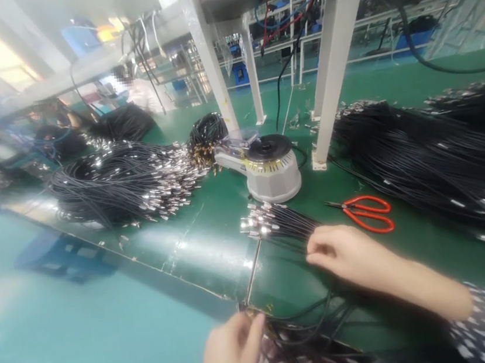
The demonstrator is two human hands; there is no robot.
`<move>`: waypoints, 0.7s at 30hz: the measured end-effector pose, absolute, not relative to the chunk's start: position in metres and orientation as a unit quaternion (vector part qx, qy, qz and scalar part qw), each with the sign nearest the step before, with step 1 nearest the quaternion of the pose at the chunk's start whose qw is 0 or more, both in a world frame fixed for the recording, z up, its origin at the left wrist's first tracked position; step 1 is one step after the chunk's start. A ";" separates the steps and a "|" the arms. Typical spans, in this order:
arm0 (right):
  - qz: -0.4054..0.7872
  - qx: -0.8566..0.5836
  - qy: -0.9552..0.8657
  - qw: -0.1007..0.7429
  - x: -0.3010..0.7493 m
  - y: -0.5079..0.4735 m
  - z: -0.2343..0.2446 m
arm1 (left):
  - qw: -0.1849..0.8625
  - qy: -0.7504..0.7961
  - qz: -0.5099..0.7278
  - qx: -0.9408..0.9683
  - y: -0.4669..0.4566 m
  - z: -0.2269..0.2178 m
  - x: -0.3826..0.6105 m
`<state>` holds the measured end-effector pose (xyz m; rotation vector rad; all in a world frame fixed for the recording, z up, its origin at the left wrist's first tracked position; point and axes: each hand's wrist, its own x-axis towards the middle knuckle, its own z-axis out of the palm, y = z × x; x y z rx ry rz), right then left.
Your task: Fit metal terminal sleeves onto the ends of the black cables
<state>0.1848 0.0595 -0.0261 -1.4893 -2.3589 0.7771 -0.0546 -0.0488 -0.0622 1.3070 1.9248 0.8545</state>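
— What is seen far left?
— One blue crate point(64, 256) is seen low beside the bench. It is blurry, so what is in it cannot be told.

— And on the bench?
— One big heap of black cables point(123, 181) with shiny ends is spread on the green bench point(196, 240). One coil point(206, 134) with gold ends is set just behind it.

— Is anything held?
— One thin cable point(252, 273) is pinched at the bench edge by the left hand point(232, 353), with the fingers closed on it.

— What is in the middle?
— One small bundle point(274, 224) of silver-tipped cables is laid flat, near one round tape dispenser point(271, 169). The right hand point(343, 251) is laid on the bundle with bent fingers. Whether it is gripped cannot be told.

— And to the right?
— One pair of red scissors point(368, 213) is laid just beside that hand. One second heap point(426, 165) of black cables is piled past them.
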 end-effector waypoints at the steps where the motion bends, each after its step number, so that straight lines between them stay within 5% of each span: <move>1: 0.297 -0.496 -0.807 0.123 0.188 0.057 -0.023 | 0.299 0.745 0.303 0.513 -0.050 -0.060 -0.058; 4: 0.393 -0.459 -0.787 0.126 0.194 0.049 -0.018 | 0.321 0.725 0.338 0.507 -0.043 -0.045 -0.055; 12: 0.519 -0.454 -0.716 0.111 0.195 0.030 -0.024 | 0.588 0.479 0.532 0.377 0.004 -0.025 0.005; 21: 0.566 -0.424 -0.701 0.086 0.201 0.035 -0.011 | 0.732 0.404 0.449 0.316 0.005 -0.032 0.015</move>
